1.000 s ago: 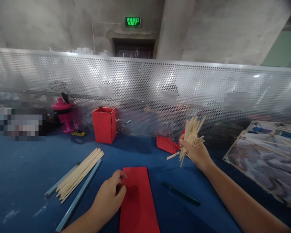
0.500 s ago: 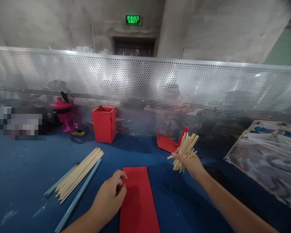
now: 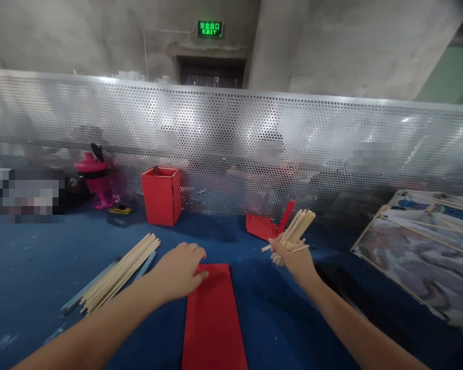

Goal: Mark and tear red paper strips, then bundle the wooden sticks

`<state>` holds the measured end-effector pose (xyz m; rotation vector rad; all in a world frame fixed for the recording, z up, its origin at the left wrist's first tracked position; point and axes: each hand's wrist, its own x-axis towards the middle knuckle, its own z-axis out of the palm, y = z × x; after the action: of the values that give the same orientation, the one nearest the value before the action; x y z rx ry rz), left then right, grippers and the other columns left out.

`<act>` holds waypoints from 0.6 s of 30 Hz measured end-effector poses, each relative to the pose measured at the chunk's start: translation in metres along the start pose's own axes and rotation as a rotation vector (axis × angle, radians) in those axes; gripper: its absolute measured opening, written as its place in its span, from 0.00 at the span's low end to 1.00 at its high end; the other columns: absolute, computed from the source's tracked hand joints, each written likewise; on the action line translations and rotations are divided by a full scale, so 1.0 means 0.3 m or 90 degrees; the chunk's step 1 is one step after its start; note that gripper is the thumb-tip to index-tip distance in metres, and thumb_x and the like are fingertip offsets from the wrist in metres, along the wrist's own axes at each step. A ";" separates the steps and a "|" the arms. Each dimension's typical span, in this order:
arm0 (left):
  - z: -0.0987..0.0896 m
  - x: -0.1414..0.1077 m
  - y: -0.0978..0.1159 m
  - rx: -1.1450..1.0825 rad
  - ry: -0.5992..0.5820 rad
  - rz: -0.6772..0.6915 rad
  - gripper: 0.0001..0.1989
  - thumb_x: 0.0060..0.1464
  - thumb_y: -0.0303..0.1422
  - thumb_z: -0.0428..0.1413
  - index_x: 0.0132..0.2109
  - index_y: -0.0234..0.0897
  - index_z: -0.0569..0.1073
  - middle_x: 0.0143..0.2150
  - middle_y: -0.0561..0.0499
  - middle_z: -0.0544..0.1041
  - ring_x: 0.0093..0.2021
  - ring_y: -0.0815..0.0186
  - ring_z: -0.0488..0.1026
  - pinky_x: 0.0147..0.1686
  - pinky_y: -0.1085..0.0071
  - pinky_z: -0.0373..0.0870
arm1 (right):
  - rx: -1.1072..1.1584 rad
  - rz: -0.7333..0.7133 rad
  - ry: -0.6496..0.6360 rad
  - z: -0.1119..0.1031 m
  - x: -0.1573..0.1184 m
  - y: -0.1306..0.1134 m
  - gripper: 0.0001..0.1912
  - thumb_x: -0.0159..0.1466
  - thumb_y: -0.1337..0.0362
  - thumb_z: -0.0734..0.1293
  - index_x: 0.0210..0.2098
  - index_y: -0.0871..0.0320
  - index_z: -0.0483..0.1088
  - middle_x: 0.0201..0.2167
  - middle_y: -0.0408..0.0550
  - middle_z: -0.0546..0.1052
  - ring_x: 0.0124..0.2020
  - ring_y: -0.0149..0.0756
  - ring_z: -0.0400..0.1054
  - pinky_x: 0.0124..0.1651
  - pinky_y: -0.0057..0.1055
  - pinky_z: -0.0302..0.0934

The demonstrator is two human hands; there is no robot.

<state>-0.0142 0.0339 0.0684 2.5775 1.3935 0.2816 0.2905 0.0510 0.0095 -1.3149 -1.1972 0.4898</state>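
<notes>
A bundle of short wooden sticks [image 3: 293, 234] is gripped in my right hand [image 3: 299, 264], held up above the blue table. One stick juts out of the bundle to the left. My left hand [image 3: 183, 270] hovers over the far left corner of a long red board [image 3: 214, 318], its fingers curved and apart, with nothing visible in them. Left of that hand lies a row of longer wooden sticks [image 3: 121, 270], between two blue strips [image 3: 144, 264] that my forearm partly hides.
An open-topped red box [image 3: 161, 198] stands by the perforated metal screen [image 3: 224, 133]. A pink bottle [image 3: 96, 180] is to its left, near a small yellow item [image 3: 119, 210]. Red pieces [image 3: 260, 226] lie behind my right hand. Painted sheets with sticks [image 3: 420, 246] occupy the right side.
My left hand has moved forward over the board's far end, its fingers reaching further out. My right hand still holds the short sticks, slightly turned. The view has shifted a little.
</notes>
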 end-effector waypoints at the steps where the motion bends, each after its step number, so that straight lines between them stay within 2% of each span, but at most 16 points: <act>1: -0.001 0.025 -0.001 -0.002 -0.022 0.006 0.15 0.55 0.36 0.56 0.48 0.36 0.72 0.48 0.43 0.75 0.49 0.51 0.68 0.45 0.62 0.64 | -0.002 0.001 -0.005 0.005 -0.004 0.006 0.18 0.49 0.50 0.74 0.26 0.57 0.69 0.19 0.44 0.75 0.21 0.37 0.69 0.23 0.32 0.64; 6: 0.032 0.130 0.000 0.021 -0.132 -0.004 0.32 0.31 0.40 0.71 0.45 0.34 0.73 0.45 0.39 0.76 0.45 0.46 0.72 0.39 0.64 0.67 | -0.007 0.016 -0.030 0.017 -0.005 0.043 0.16 0.49 0.51 0.73 0.25 0.56 0.69 0.16 0.42 0.73 0.18 0.34 0.66 0.20 0.29 0.60; 12: 0.050 0.185 0.017 0.038 -0.181 -0.049 0.40 0.16 0.45 0.73 0.41 0.36 0.73 0.42 0.39 0.77 0.46 0.42 0.72 0.40 0.60 0.69 | -0.005 0.029 -0.042 0.004 0.011 0.068 0.18 0.48 0.48 0.73 0.25 0.56 0.69 0.17 0.44 0.74 0.19 0.36 0.67 0.22 0.31 0.61; 15: 0.039 0.203 0.033 0.043 -0.225 -0.059 0.37 0.12 0.44 0.73 0.36 0.34 0.74 0.41 0.36 0.78 0.45 0.40 0.73 0.41 0.56 0.70 | -0.004 0.024 -0.042 0.005 0.006 0.066 0.18 0.49 0.49 0.72 0.25 0.56 0.69 0.17 0.43 0.74 0.20 0.36 0.67 0.23 0.31 0.61; 18: 0.029 0.214 0.047 0.055 -0.258 -0.060 0.31 0.13 0.42 0.73 0.30 0.33 0.75 0.41 0.32 0.78 0.44 0.38 0.73 0.42 0.53 0.70 | -0.009 0.021 -0.040 0.008 0.000 0.063 0.17 0.50 0.49 0.71 0.25 0.56 0.68 0.17 0.43 0.73 0.19 0.35 0.66 0.22 0.30 0.59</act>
<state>0.0339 0.0796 0.0685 2.4397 1.3876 -0.3050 0.2947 0.0571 -0.0080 -1.3412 -1.2348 0.5509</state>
